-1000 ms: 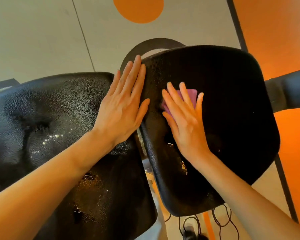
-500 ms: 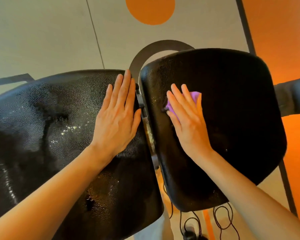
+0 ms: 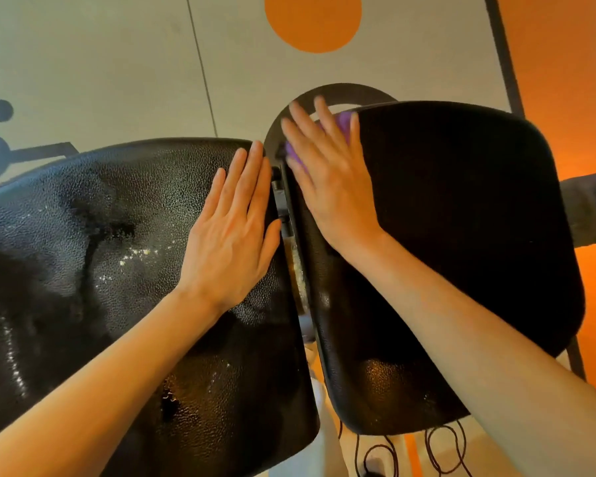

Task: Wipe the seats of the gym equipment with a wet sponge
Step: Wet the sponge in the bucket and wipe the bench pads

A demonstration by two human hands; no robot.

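Purple sponge (image 3: 344, 125) sits at 10 o'clock on the right seat pad (image 3: 461, 235), under the right hand (image 3: 327, 177), fingers straight, slightly spread, pressing. Left hand (image 3: 231, 232), fingers together, braces the left pad (image 3: 83, 253). Step: wiping; next likely needs strokes toward 3 o'clock.

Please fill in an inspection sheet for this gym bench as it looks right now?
Surface: left seat pad glistens with wet patches; right seat pad looks duller.
Job's things: purple sponge near right pad's top-left corner.
Clutter: nothing seen.
Hands: left hand flat on left pad; right hand presses the sponge with straight fingers.
Cables: dark loops below right pad.
Surroundings: grey floor with orange circle.
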